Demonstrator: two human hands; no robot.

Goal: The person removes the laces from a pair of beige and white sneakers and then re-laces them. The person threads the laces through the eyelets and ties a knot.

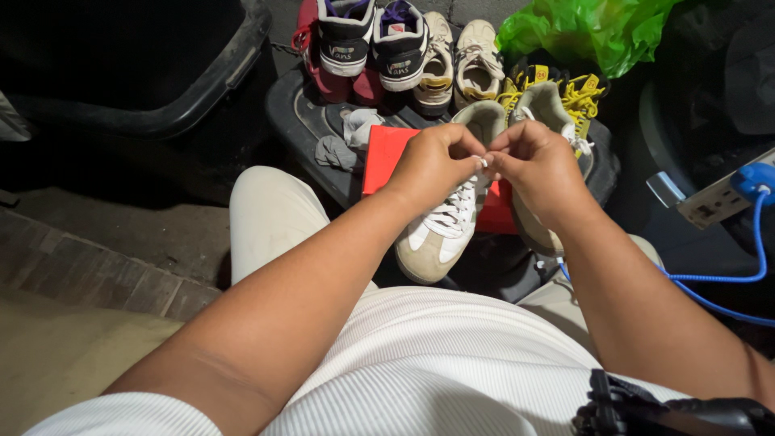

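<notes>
A beige and white sneaker (432, 242) with white laces rests toe toward me, between my knees. My left hand (436, 161) and my right hand (539, 165) meet just above its tongue, fingertips pinched together on a white lace end. A second beige sneaker (533, 230) lies partly hidden under my right hand and wrist. Both shoes sit over a red flat box (386, 153).
Behind the red box stand a black and white pair of sneakers (371, 40), a cream pair (458, 60) and yellow laces (577, 93). A green plastic bag (589, 28) lies at the top right. A blue cable (759, 242) runs from a power strip (718, 202) at right. Grey cloth (343, 137) lies left.
</notes>
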